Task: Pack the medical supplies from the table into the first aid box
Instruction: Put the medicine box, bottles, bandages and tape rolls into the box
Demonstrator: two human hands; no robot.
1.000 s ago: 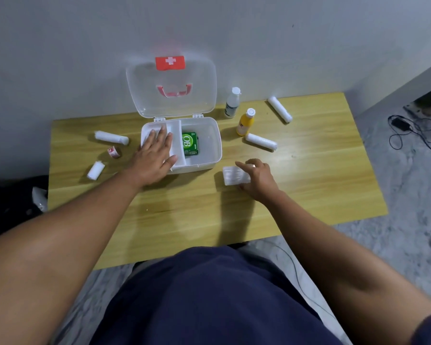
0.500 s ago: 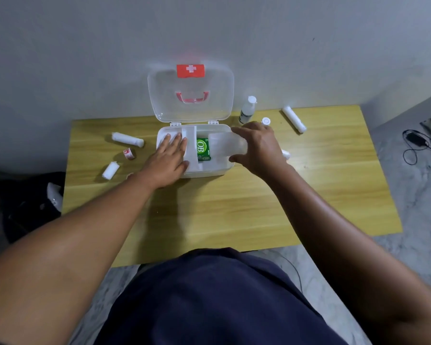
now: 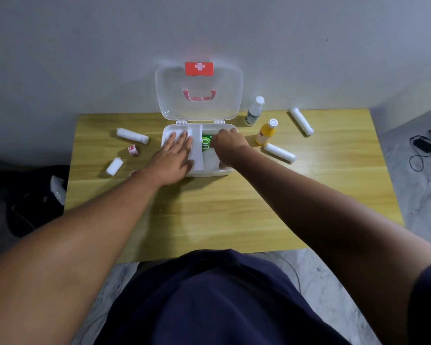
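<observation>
Left hand [image 3: 172, 155] lay flat, fingers spread, on first aid box's [image 3: 209, 172] left compartment. Right hand [image 3: 226, 143] reached into right compartment over green packet [image 3: 205, 143]; its grip could not be told. 2 bottles [image 3: 266, 131] stood right of box.

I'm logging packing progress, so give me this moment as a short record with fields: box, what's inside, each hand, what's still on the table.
box: first aid box, lid open and upright against the wall
inside: green packet in the right compartment
left hand: left hand flat over the left compartment
right hand: right hand reaching into the right compartment; grip hidden
still out, left: long gauze roll, tape roll, short gauze roll
still out, right: white bottle, yellow bottle, two gauze rolls
</observation>
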